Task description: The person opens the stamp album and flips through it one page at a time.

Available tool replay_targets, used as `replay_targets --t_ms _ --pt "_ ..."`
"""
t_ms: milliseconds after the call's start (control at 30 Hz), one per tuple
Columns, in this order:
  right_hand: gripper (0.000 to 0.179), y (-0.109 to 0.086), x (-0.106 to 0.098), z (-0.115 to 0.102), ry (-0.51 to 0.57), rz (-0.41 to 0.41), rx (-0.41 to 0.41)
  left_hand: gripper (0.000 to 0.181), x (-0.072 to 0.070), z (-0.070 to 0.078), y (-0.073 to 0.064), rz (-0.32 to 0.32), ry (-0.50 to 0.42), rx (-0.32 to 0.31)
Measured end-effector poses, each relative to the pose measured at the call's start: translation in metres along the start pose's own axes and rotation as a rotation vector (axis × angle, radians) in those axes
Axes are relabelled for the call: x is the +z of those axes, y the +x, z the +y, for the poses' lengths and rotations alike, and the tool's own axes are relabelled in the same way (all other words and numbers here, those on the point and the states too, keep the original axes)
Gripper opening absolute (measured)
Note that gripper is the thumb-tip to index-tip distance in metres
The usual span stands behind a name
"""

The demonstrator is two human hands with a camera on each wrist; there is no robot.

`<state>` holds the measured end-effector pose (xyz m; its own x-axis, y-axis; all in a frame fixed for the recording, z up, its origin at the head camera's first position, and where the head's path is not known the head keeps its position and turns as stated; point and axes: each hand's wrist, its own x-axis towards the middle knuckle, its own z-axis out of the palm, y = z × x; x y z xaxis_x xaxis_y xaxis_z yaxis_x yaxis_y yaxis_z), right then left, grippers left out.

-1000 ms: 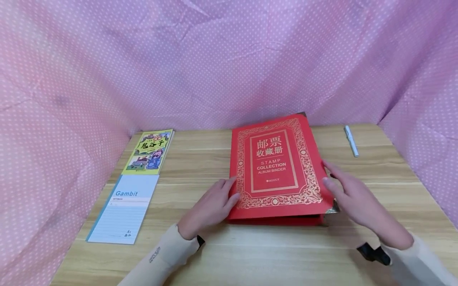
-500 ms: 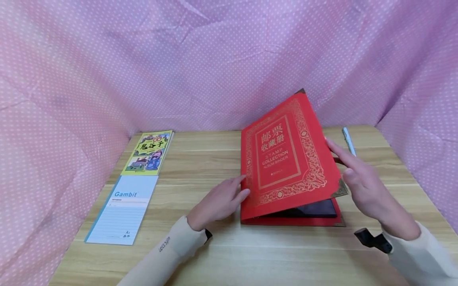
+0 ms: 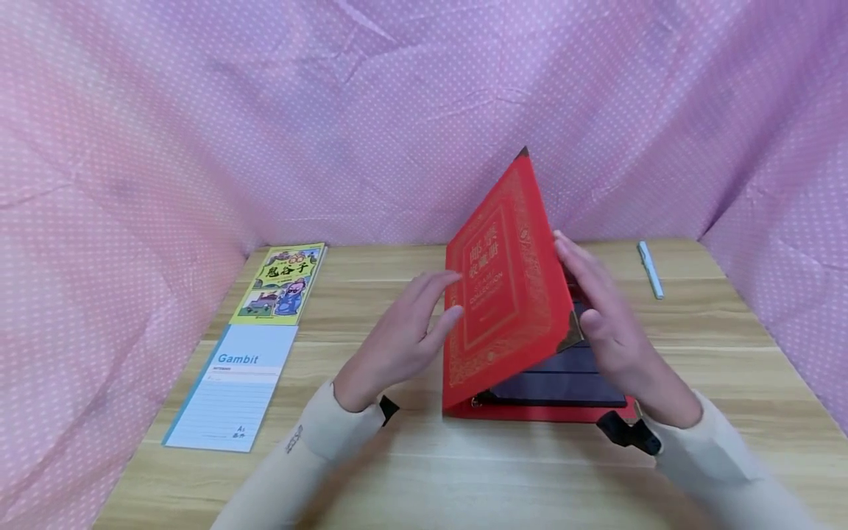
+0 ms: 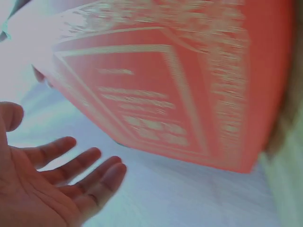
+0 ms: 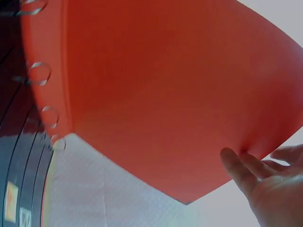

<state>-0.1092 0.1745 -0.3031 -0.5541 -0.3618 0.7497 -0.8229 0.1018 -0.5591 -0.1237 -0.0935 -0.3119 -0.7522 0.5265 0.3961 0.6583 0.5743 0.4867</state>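
A red stamp album (image 3: 503, 272) with gold lettering and metal corners lies on the table, its front cover raised at a steep tilt. Under the cover, black pages (image 3: 556, 386) show. Metal rings (image 5: 39, 73) along the spine appear in the right wrist view. My right hand (image 3: 612, 331) is at the cover's free edge, its fairly straight fingers (image 5: 234, 165) against the red inner face. My left hand (image 3: 400, 335) is beside the spine, fingers spread and relaxed. In the left wrist view its open palm faces the cover and holds nothing.
At the left of the table (image 3: 371, 294) lie a yellow comic-style book (image 3: 278, 283) and a pale blue Gambit notebook (image 3: 232, 386), end to end. A light blue pen (image 3: 651, 270) lies at the back right. Pink dotted cloth (image 3: 397, 132) hangs behind.
The album's cover has swung up from nearly flat to steeply raised, baring more black pages. My right hand has moved left with it; my left hand has come off the spine edge and lifted.
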Motion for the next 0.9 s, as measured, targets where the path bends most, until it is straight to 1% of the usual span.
replay_targets --t_ms 100,167,233,300,400,567,667,767,900 --pt "0.074 0.006 0.012 -0.005 0.057 -0.006 0.019 0.05 -0.007 0.014 0.007 0.048 -0.01 0.136" --pt "0.076 0.009 0.021 -0.009 0.098 -0.026 0.048 0.051 -0.011 0.022 0.011 0.091 -0.017 0.21" --pt "0.077 0.01 0.03 -0.012 0.109 -0.054 0.077 0.049 -0.015 0.028 0.014 0.142 -0.021 0.258" --pt "0.077 0.01 0.038 -0.014 0.091 -0.089 0.097 0.049 -0.019 0.031 0.016 0.193 -0.035 0.285" --pt "0.077 0.009 0.05 -0.014 0.062 -0.151 0.101 0.052 -0.025 0.03 0.016 0.244 -0.04 0.286" --pt "0.076 0.009 0.066 -0.011 0.077 -0.233 0.142 0.052 -0.036 0.023 0.01 0.296 -0.041 0.259" --pt "0.076 0.013 0.074 -0.009 0.068 -0.28 0.142 0.05 -0.044 0.02 0.007 0.315 -0.053 0.238" --pt "0.074 0.014 0.082 -0.008 0.068 -0.338 0.16 0.05 -0.053 0.016 0.0 0.314 -0.063 0.203" --pt "0.069 0.009 0.084 -0.006 0.084 -0.398 0.248 0.051 -0.067 0.009 -0.012 0.336 -0.044 0.157"
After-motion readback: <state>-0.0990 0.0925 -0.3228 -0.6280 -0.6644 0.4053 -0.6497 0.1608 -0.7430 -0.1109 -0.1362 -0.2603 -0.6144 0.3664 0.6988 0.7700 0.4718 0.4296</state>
